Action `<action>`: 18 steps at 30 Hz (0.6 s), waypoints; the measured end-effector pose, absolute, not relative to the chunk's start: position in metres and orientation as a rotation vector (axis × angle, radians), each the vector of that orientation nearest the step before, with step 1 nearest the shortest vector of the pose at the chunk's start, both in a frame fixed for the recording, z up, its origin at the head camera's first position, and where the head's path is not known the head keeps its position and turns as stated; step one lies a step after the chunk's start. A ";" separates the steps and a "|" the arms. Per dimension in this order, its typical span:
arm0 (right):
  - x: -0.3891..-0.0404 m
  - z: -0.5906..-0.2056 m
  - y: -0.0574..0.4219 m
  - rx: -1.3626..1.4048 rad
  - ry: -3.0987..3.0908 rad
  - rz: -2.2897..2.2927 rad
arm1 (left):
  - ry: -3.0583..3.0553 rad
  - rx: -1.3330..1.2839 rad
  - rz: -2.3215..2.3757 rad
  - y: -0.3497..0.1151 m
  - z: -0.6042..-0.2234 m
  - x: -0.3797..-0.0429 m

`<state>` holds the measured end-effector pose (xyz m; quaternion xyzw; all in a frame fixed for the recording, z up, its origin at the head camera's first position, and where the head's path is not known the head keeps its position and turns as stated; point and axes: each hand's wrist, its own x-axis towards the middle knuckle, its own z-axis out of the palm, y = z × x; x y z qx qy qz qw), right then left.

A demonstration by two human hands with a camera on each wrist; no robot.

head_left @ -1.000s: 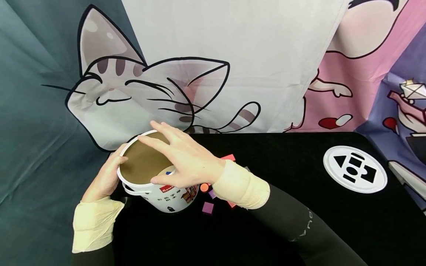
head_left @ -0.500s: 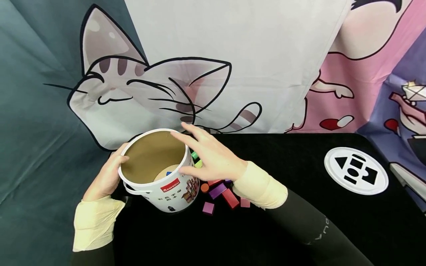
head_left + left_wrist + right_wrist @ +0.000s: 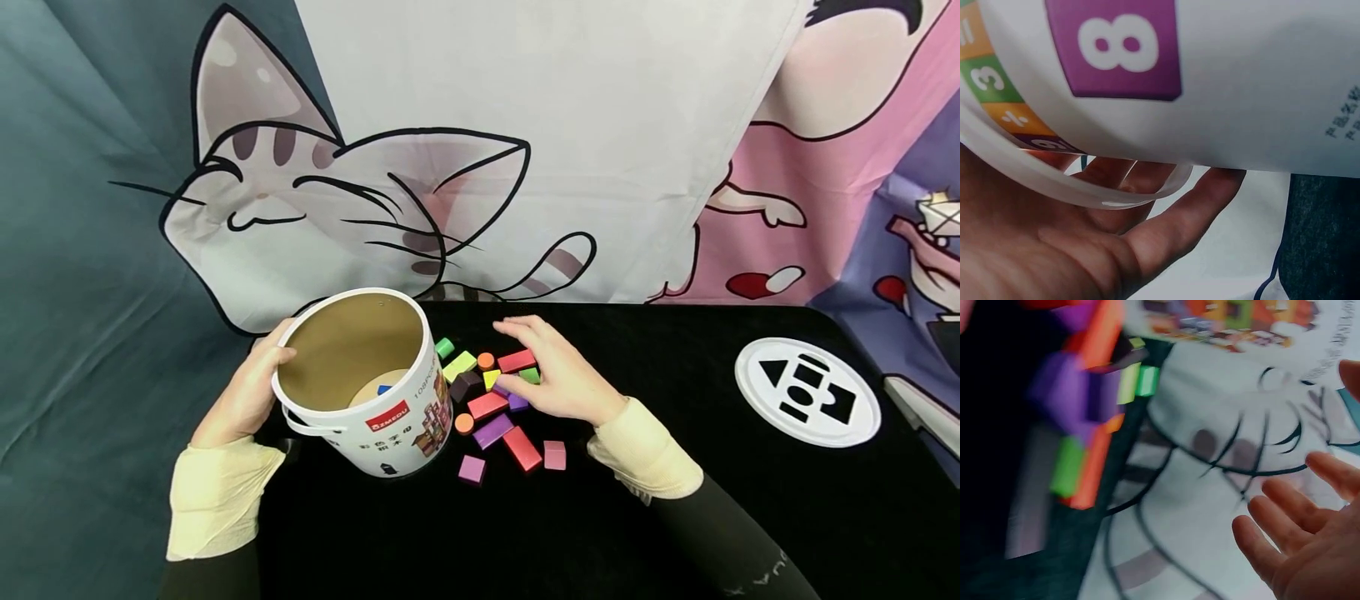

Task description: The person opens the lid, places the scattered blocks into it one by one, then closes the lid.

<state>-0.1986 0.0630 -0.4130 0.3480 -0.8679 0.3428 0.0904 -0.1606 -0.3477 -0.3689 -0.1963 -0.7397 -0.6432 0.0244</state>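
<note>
A white bucket (image 3: pixel 408 417) with printed sides leans on the left of the black table, its mouth tipped toward me. A blue block (image 3: pixel 383 389) shows inside at the bottom. My left hand (image 3: pixel 243 400) grips the bucket's left side, thumb hooked over the rim. In the left wrist view, fingers (image 3: pixel 1179 231) lie along the outer wall behind the white handle (image 3: pixel 1116 199). My right hand (image 3: pixel 562 375) hovers with fingers spread and nothing held, close over a pile of coloured blocks, including a red block (image 3: pixel 522 448) and a purple block (image 3: pixel 492 431).
A round white lid (image 3: pixel 807 392) with black cut-out-like shapes lies at the right of the black table (image 3: pixel 660 350). A cloth backdrop (image 3: pixel 637 150) with cartoon animals hangs behind. A pink block (image 3: pixel 554 455) and a light purple block (image 3: pixel 472 469) lie at the pile's near edge.
My right hand has moved away from over the bucket's mouth to the right, over the block pile, uncovering more blocks. The left hand keeps its grip on the bucket.
</note>
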 end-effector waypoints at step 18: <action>-0.202 -0.473 0.103 0.919 -2.912 0.670 | -2.300 -0.593 -1.997 -0.348 -0.369 -0.161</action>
